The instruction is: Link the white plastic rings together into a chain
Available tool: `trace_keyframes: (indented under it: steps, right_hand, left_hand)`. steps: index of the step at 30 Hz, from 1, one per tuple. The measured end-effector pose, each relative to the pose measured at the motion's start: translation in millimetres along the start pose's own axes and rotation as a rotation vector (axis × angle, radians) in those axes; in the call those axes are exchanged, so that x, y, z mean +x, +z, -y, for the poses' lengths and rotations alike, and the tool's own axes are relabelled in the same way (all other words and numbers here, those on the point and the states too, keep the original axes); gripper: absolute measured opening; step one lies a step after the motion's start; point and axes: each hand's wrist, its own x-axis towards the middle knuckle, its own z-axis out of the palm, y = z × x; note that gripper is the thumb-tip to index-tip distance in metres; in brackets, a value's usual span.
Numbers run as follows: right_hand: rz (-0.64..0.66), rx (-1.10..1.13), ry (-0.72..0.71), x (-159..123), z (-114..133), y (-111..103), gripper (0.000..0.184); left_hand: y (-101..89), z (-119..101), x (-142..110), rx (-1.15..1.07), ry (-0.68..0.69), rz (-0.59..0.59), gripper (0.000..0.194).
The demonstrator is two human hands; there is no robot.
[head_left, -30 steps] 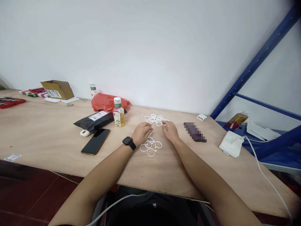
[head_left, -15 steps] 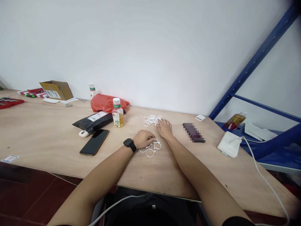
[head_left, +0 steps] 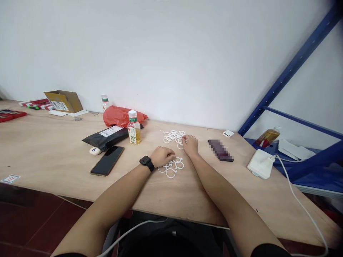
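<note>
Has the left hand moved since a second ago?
Yes. The left hand has drawn back from the far ring pile toward the near edge, onto the small ring cluster.

Bright, even, soft light with faint shadows; sharp centre, wide-angle bending and blurring the corners.

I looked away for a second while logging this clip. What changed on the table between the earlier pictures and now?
The left hand drew back from the far pile of rings onto the near cluster of rings. The right hand stayed at the far pile's edge; whether it grips a ring is unclear. Phone and bottle stayed put.
</note>
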Motion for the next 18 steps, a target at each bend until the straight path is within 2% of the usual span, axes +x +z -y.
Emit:
trace_keyframes:
  steps: [5,9,12,14,18]
  right_hand:
    - [-0.092,0.162,0.083,-0.4,2.3,-3.3,0.015]
    - [-0.136,0.335,-0.094,-18.1,19.9,-13.3,0.016]
    - [-0.118,0.399,-0.248,-34.2,35.0,-22.6,0.017]
    - [-0.093,0.413,-0.282,-41.0,41.6,-27.7,0.017]
    - [-0.05,0.418,-0.213,-44.1,46.2,-32.5,0.02]
  left_hand:
    - [1.6,2.4,0.4,-0.054,-0.037,-0.088,0.027]
    - [8.2,9.8,2.5,-0.241,-0.147,-0.295,0.036]
    - [12.2,12.2,4.5,-0.496,-0.127,-0.401,0.038]
    - [13.5,11.3,5.6,-0.635,-0.104,-0.418,0.036]
    - [13.4,7.8,6.9,-0.778,-0.105,-0.39,0.036]
